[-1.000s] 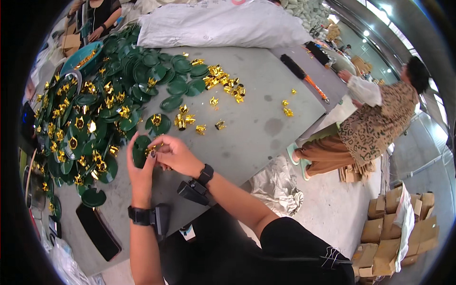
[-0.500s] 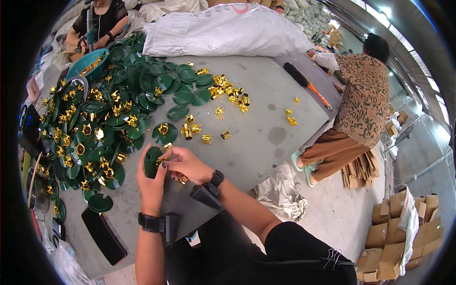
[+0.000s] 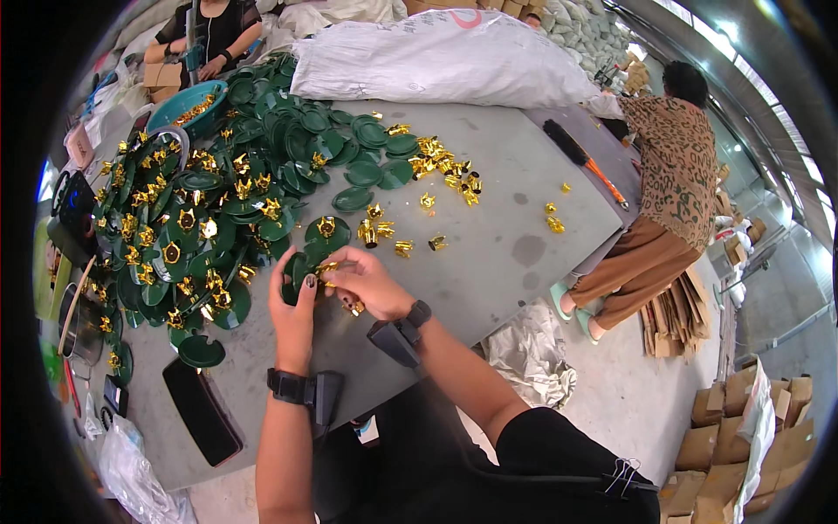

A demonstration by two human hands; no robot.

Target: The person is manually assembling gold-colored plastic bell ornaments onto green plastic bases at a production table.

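Note:
My left hand (image 3: pixel 295 306) is closed around a dark green plastic disc (image 3: pixel 297 269), tilted between thumb and fingers. Close against it, my right hand (image 3: pixel 371 284) pinches a shiny gold crown-shaped piece (image 3: pixel 326 269) at the disc's edge. Another gold piece (image 3: pixel 353 306) shows below the right fingers, partly covered by them. Whether the pinched piece sits in the disc is hidden by my fingers. Just beyond my hands lies a green disc with a gold crown (image 3: pixel 326 227) standing in its middle. Loose gold pieces (image 3: pixel 375 230) rest beside it.
A large heap of green discs (image 3: pixel 279 131), many bearing gold crowns, covers the left. A teal basin (image 3: pixel 179 113), white sack (image 3: pixel 436 61), black brush (image 3: pixel 567 142) and dark phone (image 3: pixel 201 410) lie around the grey table (image 3: pixel 471 288). Two people work across and to the right.
The whole view has shifted, so the table appears further right and slightly lower. My hands stay together at the disc, which is now turned differently, with the right fingers at its edge.

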